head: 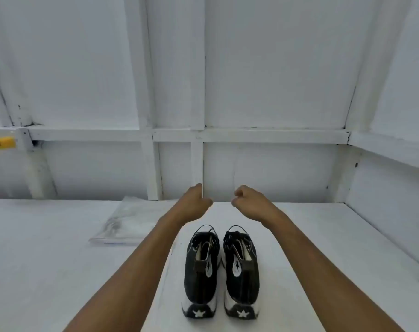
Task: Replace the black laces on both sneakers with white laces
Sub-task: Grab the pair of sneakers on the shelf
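Two black high-top sneakers with white soles stand side by side on the white table, heels toward me: the left sneaker [200, 271] and the right sneaker [242, 271]. Black laces [204, 238] are threaded through both. My left hand [195, 201] and my right hand [248, 200] hover above the table just beyond the toes, a small gap between them. Both hands have their fingers curled in, and I see nothing in either. A clear plastic bag [124, 224] lies to the left of the sneakers; I cannot make out its contents.
The white table [60, 259] runs to a white framed wall at the back and a side wall on the right. A yellow socket [3, 143] with a cable sits on the left wall rail.
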Tool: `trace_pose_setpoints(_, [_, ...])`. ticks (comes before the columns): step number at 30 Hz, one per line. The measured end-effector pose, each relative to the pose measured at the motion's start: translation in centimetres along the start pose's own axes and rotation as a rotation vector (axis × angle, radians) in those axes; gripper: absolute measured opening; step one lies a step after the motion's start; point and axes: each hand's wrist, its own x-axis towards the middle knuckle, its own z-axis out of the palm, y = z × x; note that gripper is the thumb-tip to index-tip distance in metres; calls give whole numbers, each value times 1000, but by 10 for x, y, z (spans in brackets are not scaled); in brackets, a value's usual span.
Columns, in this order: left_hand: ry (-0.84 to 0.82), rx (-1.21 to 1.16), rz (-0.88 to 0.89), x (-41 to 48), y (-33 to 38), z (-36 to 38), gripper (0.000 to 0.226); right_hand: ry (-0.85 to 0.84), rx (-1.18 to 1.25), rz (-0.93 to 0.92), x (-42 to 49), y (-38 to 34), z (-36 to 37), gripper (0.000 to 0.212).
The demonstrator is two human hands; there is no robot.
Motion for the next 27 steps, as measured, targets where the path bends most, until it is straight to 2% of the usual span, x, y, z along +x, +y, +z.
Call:
trace_pose_setpoints(2, [-67, 61, -53, -4, -6, 7, 54, -30, -41, 24, -3, 4, 4, 33])
trace_pose_setpoints(6, [-224, 147, -126, -17, -21, 21, 64, -155, -103, 91, -17, 16, 14, 36])
trace_pose_setpoints(14, [-370, 175, -217, -32, -21, 27, 28, -243, -98, 174, -37, 20, 24, 35])
trace_pose_setpoints(22, [-215, 253, -204, -36, -22, 49, 8, -170, -240, 149, -47, 22, 48, 19])
trace_pose_setpoints(27, [-173, 387, -205, -37, -18, 52, 19, -51, -308, 155, -47, 21, 50, 25])
